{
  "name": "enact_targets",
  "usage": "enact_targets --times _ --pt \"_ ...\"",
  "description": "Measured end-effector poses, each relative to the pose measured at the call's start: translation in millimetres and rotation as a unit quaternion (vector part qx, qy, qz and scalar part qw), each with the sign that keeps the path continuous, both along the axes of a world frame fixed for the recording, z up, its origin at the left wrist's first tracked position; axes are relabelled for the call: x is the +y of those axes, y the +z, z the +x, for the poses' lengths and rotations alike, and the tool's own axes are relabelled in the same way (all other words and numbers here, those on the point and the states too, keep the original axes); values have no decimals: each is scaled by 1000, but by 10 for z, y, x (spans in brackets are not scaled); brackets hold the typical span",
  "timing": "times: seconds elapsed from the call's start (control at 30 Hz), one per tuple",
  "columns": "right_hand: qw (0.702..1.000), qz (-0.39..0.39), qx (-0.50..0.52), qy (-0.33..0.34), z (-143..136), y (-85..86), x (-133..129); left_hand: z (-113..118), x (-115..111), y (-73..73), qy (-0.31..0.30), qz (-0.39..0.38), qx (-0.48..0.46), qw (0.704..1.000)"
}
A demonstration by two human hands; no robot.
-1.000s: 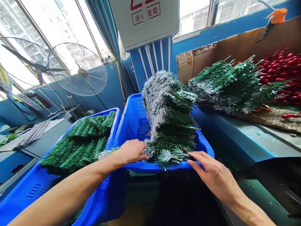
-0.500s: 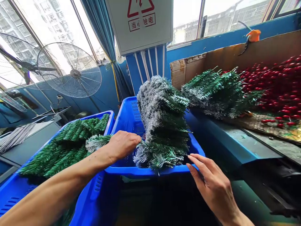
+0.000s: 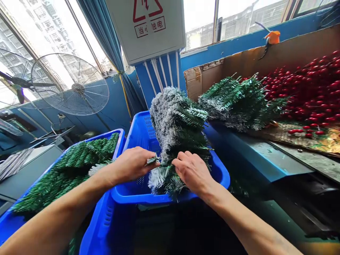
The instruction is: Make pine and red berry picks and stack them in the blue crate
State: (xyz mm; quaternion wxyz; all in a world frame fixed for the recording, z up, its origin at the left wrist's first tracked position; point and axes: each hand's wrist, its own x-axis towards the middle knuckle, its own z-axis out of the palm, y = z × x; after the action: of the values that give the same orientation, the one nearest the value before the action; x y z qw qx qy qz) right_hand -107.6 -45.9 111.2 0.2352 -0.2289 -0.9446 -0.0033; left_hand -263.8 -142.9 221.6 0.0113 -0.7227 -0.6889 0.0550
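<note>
A tall stack of white-tipped pine branches (image 3: 170,124) stands in the middle blue basket (image 3: 159,199). My left hand (image 3: 135,163) is closed on a frosted branch (image 3: 97,168), whose white tip sticks out behind my wrist toward the left basket; the stem end shows at my fingertips. Over the lower part of the stack, my right hand (image 3: 192,170) has its fingers bent together among the needles, close to the left fingertips. What those right fingers pinch is hidden.
Plain green branches (image 3: 82,156) fill the blue basket (image 3: 120,136) on the left. More frosted branches (image 3: 239,102) and red berries (image 3: 313,95) lie in a cardboard box (image 3: 204,79) at the right, beside a metal surface (image 3: 276,157). Fans (image 3: 77,86) stand behind.
My right hand has moved left and up from the basket's right rim onto the stack, and its fingers have closed. My left hand has stayed near the stack, still with the branch. The view has shifted slightly.
</note>
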Motion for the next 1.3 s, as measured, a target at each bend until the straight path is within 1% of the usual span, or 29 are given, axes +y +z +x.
enact_targets --times 0.07,0.1,0.13,0.17,0.2,0.27,0.33,0.37,0.4,0.43,0.47,0.5,0.53,0.57,0.6,0.63,0.67,0.7,0.73,0.8,0.87,0.9,1.0,1.1,1.13,1.2,1.23,1.3 --pt "996 81 36 15 16 72 -114 -50 94 7 -14 -46 -102 994" --pt "990 129 60 26 38 90 -170 -65 148 -27 -24 -77 -138 987" --pt "981 173 80 34 68 91 -213 -72 201 -91 -32 -109 -162 980" --pt "974 204 90 37 109 75 -236 -72 245 -184 -35 -136 -178 974" --pt "971 218 88 32 166 42 -232 -67 275 -298 -34 -156 -193 968" --pt "972 224 66 4 340 -61 -142 -62 287 -551 -16 -168 -216 962" --pt "972 223 58 -44 602 -176 28 -78 238 -755 9 -165 -225 960" --pt "970 220 72 -80 756 -224 123 -93 201 -812 18 -163 -227 960" --pt "966 204 97 -127 914 -263 211 -107 164 -830 23 -161 -229 960" --pt "962 174 129 -164 1064 -290 284 -114 132 -808 23 -158 -230 960" --pt "963 126 159 -180 1197 -308 335 -107 111 -751 21 -154 -241 958" --pt "964 65 189 -178 1303 -318 359 -78 106 -668 28 -142 -269 952" --pt "962 -3 218 -166 1375 -324 356 -24 120 -570 45 -118 -316 940" --pt "952 -70 251 -159 1412 -326 330 60 150 -472 72 -81 -385 917" --pt "934 -126 292 -164 1416 -326 285 173 194 -387 104 -32 -468 877" --pt "909 -170 335 -179 1393 -324 227 313 247 -327 131 23 -553 823" --pt "884 -201 375 -196 1353 -321 164 474 304 -300 150 73 -627 761" --pt "862 -218 408 -208 1307 -316 101 647 358 -306 154 109 -685 704" --pt "849 -223 429 -211 1265 -309 43 825 409 -345 153 130 -730 653" --pt "848 -203 445 -206 1220 -296 -52 1161 492 -495 155 142 -795 569" --pt "856 -156 448 -205 1238 -297 -110 1441 555 -689 164 140 -841 497" --pt "862 -137 447 -197 1265 -309 -127 1556 581 -784 168 135 -857 467" --pt "877 -124 435 -165 1372 -399 -156 1815 638 -1028 162 97 -896 401" --pt "888 -135 414 -148 1474 -550 -193 1986 655 -1207 147 61 -923 349" --pt "892 -139 407 -141 1504 -602 -210 2029 654 -1257 143 53 -928 340" --pt "898 -151 394 -125 1565 -697 -245 2102 649 -1341 139 39 -931 336" --pt "899 -158 390 -120 1598 -738 -260 2133 649 -1374 136 33 -930 339" --pt "905 -173 372 -114 1673 -804 -287 2185 664 -1428 133 29 -923 359"
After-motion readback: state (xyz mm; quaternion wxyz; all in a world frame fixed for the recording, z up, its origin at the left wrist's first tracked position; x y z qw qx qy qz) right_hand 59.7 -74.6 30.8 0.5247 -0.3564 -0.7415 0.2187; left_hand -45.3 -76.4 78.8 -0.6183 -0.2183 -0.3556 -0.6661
